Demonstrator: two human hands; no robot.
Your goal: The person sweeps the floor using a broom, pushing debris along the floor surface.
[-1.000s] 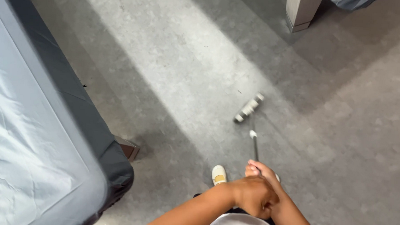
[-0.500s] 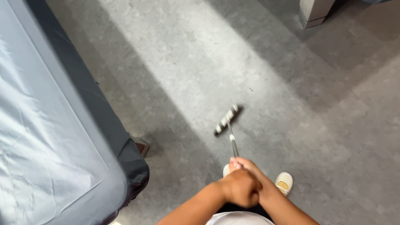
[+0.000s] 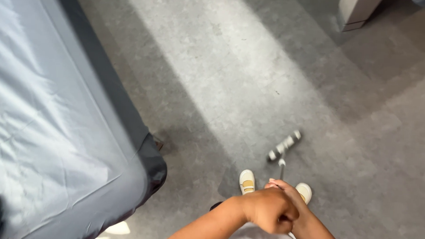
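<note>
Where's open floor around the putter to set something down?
Widest bare patch: the sunlit grey floor beyond the putter head, between the covered table and the pale post. Floor right of the shoes is bare too. Crowded: by both hands and feet.

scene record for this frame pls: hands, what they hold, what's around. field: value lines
left hand: closed around the grip of the golf putter, stacked against the right
right hand: also wrapped on the grip, partly hidden by the left hand
putter head: pale with dark bands, slightly blurred, at the grey floor
feet: two white shoes just behind the putter head
left side: table under a grey cloth
top right: base of a pale cabinet
</note>
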